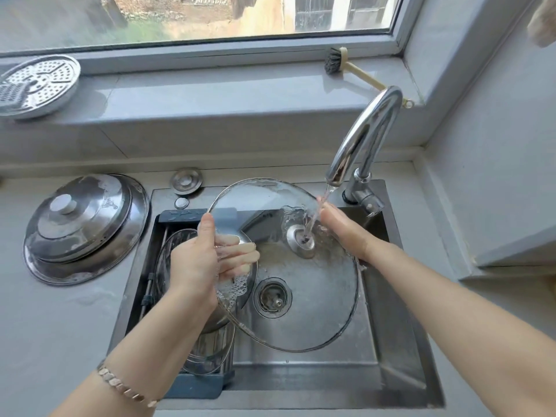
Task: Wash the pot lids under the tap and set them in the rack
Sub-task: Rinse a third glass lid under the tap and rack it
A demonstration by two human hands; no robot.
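A large glass pot lid (pixel 319 299) is held over the steel sink (pixel 391 368), its underside up. My left hand (pixel 198 263) grips its left rim, thumb on top and fingers seen through the glass, with suds near them. My right hand (pixel 343 233) rests with straight fingers on the lid's right rim, where water from the chrome tap (pixel 364 136) runs onto the lid's centre knob (pixel 301 239). A blue-framed rack (pixel 198 383) on the sink's left side holds another glass lid (pixel 168 260), partly hidden by my left arm.
Soapy steel lids (pixel 84 227) lie stacked on the counter left of the sink. A perforated steamer plate (pixel 36 85) and a dish brush (pixel 346 66) rest on the window sill. The sink drain (pixel 272 297) shows through the glass. A wall corner stands to the right.
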